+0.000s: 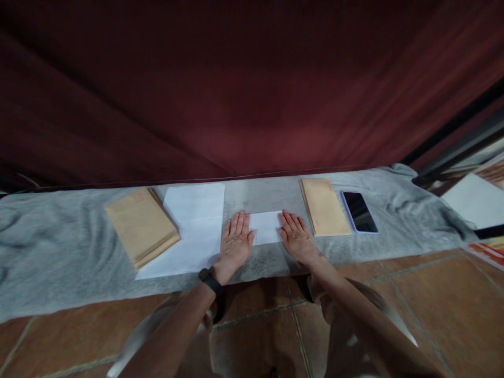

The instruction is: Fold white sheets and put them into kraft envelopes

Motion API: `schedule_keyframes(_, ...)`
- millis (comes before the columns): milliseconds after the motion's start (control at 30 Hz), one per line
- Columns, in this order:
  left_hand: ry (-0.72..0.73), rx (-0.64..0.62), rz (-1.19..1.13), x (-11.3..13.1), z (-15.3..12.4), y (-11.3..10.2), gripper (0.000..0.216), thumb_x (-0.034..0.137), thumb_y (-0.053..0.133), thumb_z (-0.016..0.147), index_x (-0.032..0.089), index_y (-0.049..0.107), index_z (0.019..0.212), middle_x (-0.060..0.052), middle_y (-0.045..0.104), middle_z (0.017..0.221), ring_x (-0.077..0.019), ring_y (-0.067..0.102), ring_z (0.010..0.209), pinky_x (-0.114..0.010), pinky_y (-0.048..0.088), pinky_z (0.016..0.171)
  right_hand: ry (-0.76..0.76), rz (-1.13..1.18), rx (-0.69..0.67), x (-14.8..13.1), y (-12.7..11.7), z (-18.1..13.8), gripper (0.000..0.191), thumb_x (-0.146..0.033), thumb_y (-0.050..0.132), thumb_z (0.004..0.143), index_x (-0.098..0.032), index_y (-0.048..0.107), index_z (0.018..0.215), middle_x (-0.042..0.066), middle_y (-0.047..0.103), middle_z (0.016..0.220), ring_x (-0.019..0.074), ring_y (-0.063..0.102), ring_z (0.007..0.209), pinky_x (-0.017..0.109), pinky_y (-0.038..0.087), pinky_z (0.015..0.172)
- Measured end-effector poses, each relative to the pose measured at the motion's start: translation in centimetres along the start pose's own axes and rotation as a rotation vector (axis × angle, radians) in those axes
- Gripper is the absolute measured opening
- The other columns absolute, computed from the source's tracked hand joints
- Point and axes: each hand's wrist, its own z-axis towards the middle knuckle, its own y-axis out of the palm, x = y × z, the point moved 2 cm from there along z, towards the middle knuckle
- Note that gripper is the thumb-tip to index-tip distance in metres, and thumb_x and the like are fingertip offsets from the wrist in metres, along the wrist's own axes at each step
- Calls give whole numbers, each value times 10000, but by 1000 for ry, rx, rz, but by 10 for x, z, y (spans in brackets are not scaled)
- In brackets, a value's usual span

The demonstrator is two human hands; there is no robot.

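Between my two hands lies a white sheet of paper (266,229), small and oblong, flat on the grey cloth (255,195); whether it is folded I cannot tell. My left hand (237,242) rests palm down on its left end, fingers stretched out. On the right end, my right hand (296,236) presses flat in the same way. The paper's two ends are hidden under the hands. Left of my left hand are larger white sheets (197,226), partly under a stack of brown envelopes (142,223). Another stack of brown envelopes (326,207) sits just right of my right hand.
A phone (360,212) with a pale purple edge lies right of the right-hand envelopes. Behind the cloth hangs a dark red curtain (252,105). Brown floor tiles (268,325) show in front. White board or paper (476,202) and printed material (490,252) are at the far right.
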Motion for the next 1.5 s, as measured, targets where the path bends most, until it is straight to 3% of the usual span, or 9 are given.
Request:
schedule_keyframes(567, -65, 138, -49, -9, -2, -9, 616, 318, 320, 1018, 93, 255, 1588, -168, 321, 1628, -300, 252, 1533, -542, 225, 1250, 29, 1, 22, 13, -2, 2, 521, -359, 353, 1054, -185, 423, 1540, 112, 396, 1599, 288, 400, 1454, 502, 298, 1192)
schedule_keyframes(667, 0, 127, -73, 2, -2, -18, 597, 301, 312, 1023, 70, 284, 1572, -171, 305, 1635, -289, 232, 1540, -518, 221, 1262, 39, -6, -5, 13, -5, 2, 520, -364, 358, 1053, -173, 440, 1529, 115, 397, 1599, 293, 406, 1450, 496, 313, 1186)
schedule_keyframes(900, 320, 6, -170, 45, -17, -21, 579, 387, 337, 1042, 96, 334, 1542, -143, 337, 1630, -245, 245, 1536, -454, 303, 1244, 30, 79, 3, 7, -12, 7, 549, -343, 345, 1054, -117, 380, 1553, 140, 351, 1620, 277, 340, 1493, 492, 291, 1212)
schedule_keyframes(1167, 330, 7, -140, 50, -28, -7, 610, 453, 421, 1017, 27, 436, 1453, -250, 445, 1540, -301, 342, 1494, -511, 336, 1216, -269, 389, -187, -30, -18, 13, 540, -425, 213, 1086, -214, 404, 1545, 38, 406, 1602, 146, 323, 1499, 405, 275, 1254)
schedule_keyframes(1500, 342, 1, -128, 48, -42, -6, 669, 509, 359, 1028, 13, 408, 1474, -252, 452, 1534, -301, 334, 1497, -507, 329, 1218, -235, 251, -163, -30, -2, 19, 538, -425, 246, 1086, -218, 341, 1573, 43, 315, 1643, 169, 247, 1531, 426, 226, 1264)
